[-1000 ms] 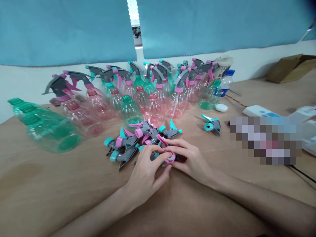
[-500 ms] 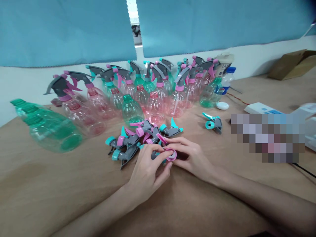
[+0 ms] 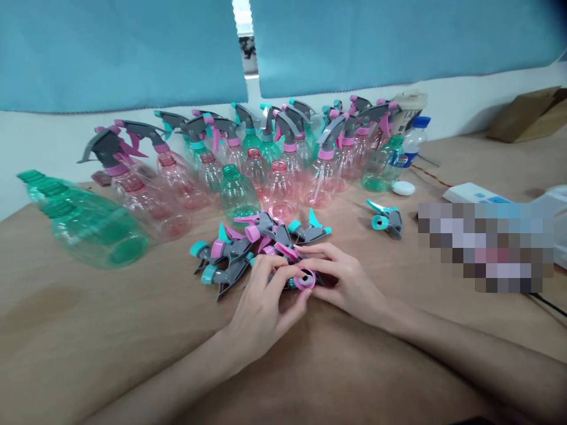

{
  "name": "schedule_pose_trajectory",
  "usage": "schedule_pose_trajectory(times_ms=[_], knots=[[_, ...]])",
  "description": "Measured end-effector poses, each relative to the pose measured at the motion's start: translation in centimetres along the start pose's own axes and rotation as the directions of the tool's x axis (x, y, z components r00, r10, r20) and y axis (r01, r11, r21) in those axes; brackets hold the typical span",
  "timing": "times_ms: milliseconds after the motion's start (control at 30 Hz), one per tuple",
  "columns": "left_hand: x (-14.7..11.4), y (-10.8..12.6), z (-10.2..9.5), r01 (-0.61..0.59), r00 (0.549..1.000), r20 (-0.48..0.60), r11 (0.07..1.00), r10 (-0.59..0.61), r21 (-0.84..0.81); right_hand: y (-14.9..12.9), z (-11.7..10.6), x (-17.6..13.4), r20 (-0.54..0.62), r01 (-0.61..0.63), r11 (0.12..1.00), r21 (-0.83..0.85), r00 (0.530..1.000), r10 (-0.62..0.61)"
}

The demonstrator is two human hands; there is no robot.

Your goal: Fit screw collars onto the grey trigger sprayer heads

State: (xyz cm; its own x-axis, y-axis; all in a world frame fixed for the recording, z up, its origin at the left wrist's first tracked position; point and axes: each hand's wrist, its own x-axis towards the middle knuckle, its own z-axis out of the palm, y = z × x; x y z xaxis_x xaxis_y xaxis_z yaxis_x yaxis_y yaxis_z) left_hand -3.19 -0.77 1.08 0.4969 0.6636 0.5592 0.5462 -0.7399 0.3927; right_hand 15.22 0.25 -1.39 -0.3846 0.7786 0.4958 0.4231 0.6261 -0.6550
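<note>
Low over the table, my right hand [image 3: 349, 282] is closed round a grey-and-pink trigger spray head [image 3: 305, 287], its pink collar opening towards me. The fingers of my left hand [image 3: 262, 301] pinch the near side of that collar, with the index fingertip at its rim. Most of the grey body is hidden by my fingers. Just beyond my hands lies a pile of trigger spray heads [image 3: 234, 251] with pink or turquoise collars. One turquoise-and-grey spray head [image 3: 390, 221] lies apart on the right.
Pink and green spray bottles [image 3: 283, 189] stand behind the pile, several with heads fitted. Green bottles [image 3: 97, 230] lie on the left. A capped drink bottle [image 3: 413, 144], a white round object [image 3: 403, 188], a power strip [image 3: 472, 193] and a cardboard box [image 3: 520, 118] are at right.
My left index fingertip has drawn back from inside the pink collar to its rim, showing the dark hole in the middle. Both hands stay on the spray head; the view has shifted slightly.
</note>
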Motion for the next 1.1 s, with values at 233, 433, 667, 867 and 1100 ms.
schedule_pose_trajectory(times_ms=[233, 433, 667, 867, 1100], knots=[[0.23, 0.08, -0.05, 0.049, 0.997, 0.059, 0.998, -0.047, -0.034, 0.25, 0.08, -0.07, 0.01, 0.042, 0.999, -0.008, 0.999, -0.042], [0.24, 0.04, -0.17, 0.052, 0.994, 0.104, 0.997, -0.046, -0.057, 0.45, 0.16, -0.14, 0.023, 0.082, 0.997, -0.014, 0.996, -0.082], [0.08, -0.2, -0.05, 0.047, 0.992, 0.122, 0.999, -0.044, -0.022, 0.25, 0.16, -0.17, 0.05, 0.074, 0.997, -0.015, 0.996, -0.073], [-0.2, -0.61, 0.66, -0.024, 0.995, 0.095, 0.999, 0.022, 0.021, 0.32, 0.25, -0.12, 0.028, 0.095, 0.995, -0.023, 0.995, -0.094], [-0.09, -0.77, 0.48, -0.067, 0.994, 0.09, 0.99, 0.056, 0.121, 0.41, 0.28, 0.06, -0.014, 0.071, 0.997, -0.004, 0.997, -0.071]])
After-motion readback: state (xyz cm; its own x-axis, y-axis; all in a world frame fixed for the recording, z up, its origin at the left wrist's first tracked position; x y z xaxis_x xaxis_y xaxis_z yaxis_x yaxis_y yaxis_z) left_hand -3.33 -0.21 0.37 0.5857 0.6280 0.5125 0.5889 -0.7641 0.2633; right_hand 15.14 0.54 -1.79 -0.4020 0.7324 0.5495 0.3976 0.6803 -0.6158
